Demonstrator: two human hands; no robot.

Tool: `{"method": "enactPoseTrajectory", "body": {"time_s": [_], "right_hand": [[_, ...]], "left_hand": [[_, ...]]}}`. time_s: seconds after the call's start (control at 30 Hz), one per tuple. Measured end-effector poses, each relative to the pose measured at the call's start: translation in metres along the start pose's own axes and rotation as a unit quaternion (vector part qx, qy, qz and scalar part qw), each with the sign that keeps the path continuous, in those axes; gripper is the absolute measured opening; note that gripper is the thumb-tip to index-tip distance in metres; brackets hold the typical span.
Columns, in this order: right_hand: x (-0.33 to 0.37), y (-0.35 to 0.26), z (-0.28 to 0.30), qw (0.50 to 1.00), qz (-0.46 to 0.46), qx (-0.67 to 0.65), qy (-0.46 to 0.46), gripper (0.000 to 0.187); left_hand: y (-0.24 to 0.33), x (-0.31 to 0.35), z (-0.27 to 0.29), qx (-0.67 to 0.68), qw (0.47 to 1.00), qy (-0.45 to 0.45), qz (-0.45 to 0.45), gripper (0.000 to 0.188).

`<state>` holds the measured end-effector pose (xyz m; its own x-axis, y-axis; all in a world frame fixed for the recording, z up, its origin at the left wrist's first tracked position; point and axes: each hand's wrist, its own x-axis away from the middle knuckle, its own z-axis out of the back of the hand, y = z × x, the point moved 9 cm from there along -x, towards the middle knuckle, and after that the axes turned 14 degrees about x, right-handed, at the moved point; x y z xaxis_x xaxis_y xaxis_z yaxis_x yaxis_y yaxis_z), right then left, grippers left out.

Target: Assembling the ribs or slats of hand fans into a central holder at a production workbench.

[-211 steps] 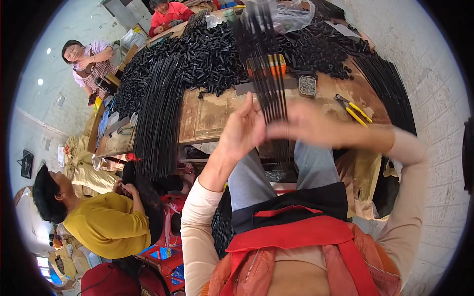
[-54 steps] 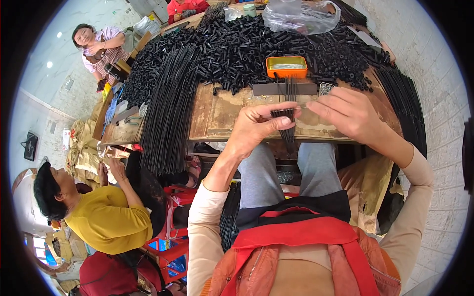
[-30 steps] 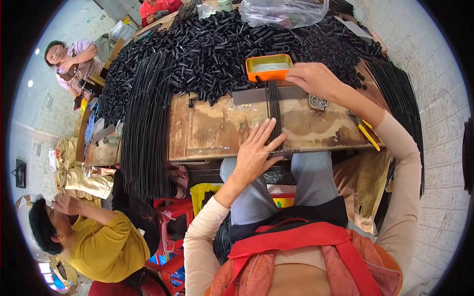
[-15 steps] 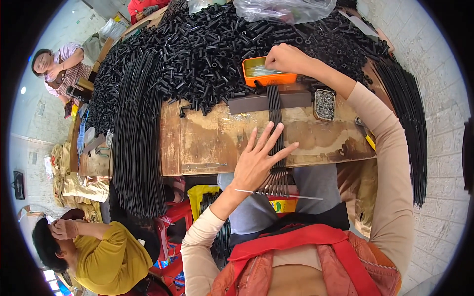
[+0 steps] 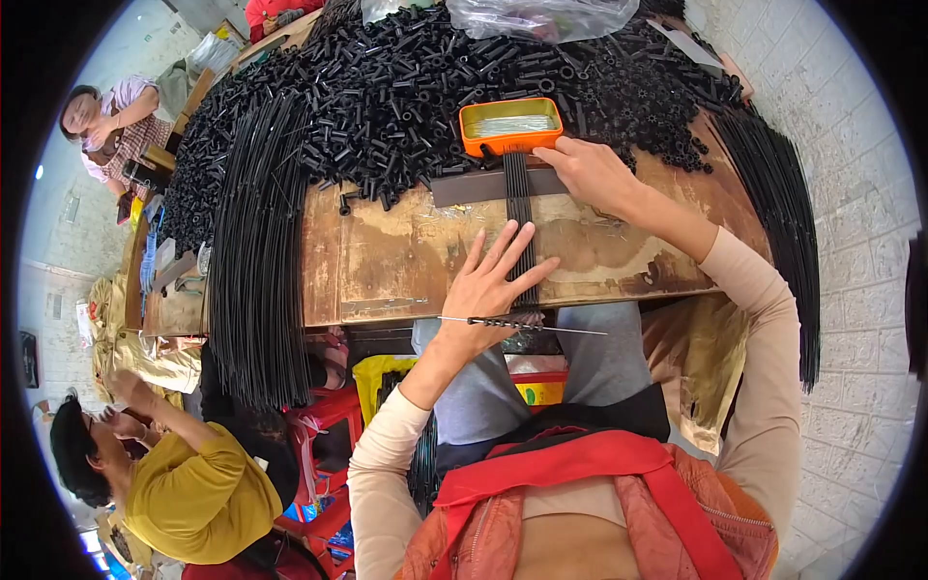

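Observation:
Spread over a narrow row of thin black rods point(image 5: 520, 198), my left hand point(image 5: 488, 275) lies open and presses them to the worktable point(image 5: 387, 261). The rods run away from me across a dark flat bar point(image 5: 469, 188). By my left wrist, a thin metal rod point(image 5: 570, 332) crosses their near ends. My right hand point(image 5: 594, 176) is closed in a pinch beside the far rod ends, at the near right corner of an orange box point(image 5: 480, 145). Whatever its fingertips hold is too small to make out. Fine silvery pins point(image 5: 512, 124) fill the box.
A large heap of short black tubes point(image 5: 387, 97) covers the table's far side. Long black rods hang over the edge in a left bundle point(image 5: 256, 261) and a right bundle point(image 5: 788, 232). A person in a yellow top point(image 5: 193, 493) sits at lower left; another person point(image 5: 116, 130) is farther back.
My right hand has come out of the orange box, toward me, to the far rod ends. My left hand stays spread on the rods. The seated person's arm has moved.

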<state>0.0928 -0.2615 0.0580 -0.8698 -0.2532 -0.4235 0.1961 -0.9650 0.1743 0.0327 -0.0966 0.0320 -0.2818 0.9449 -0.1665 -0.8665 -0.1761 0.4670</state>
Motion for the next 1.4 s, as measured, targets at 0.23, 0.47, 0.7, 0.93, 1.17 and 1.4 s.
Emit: {"method": "enactPoseTrajectory", "body": {"time_s": [0.23, 0.47, 0.7, 0.93, 1.17, 1.4], "right_hand": [[-0.004, 0.0, -0.01, 1.0, -0.008, 0.003, -0.015, 0.034], [-0.011, -0.003, -0.012, 0.999, -0.003, 0.001, -0.037, 0.032], [-0.016, 0.0, -0.014, 1.0, 0.024, -0.015, 0.014, 0.024], [-0.032, 0.005, -0.018, 0.997, 0.025, -0.068, 0.029, 0.012], [-0.018, 0.007, -0.01, 0.999, 0.01, -0.029, 0.043, 0.014], [-0.014, 0.027, -0.019, 1.0, 0.003, 0.023, -0.001, 0.014]], "left_hand": [[0.001, 0.0, 0.002, 0.019, 0.999, 0.035, -0.012, 0.068], [0.0, -0.001, 0.0, 0.007, 1.0, 0.013, -0.002, 0.078], [-0.001, -0.001, -0.001, 0.012, 1.0, 0.027, 0.002, 0.083], [-0.003, -0.006, 0.002, 0.054, 0.997, 0.059, -0.012, 0.079], [-0.002, -0.005, 0.004, 0.04, 0.998, 0.056, -0.004, 0.078], [-0.002, -0.004, 0.004, 0.049, 0.997, 0.06, -0.008, 0.079]]}}
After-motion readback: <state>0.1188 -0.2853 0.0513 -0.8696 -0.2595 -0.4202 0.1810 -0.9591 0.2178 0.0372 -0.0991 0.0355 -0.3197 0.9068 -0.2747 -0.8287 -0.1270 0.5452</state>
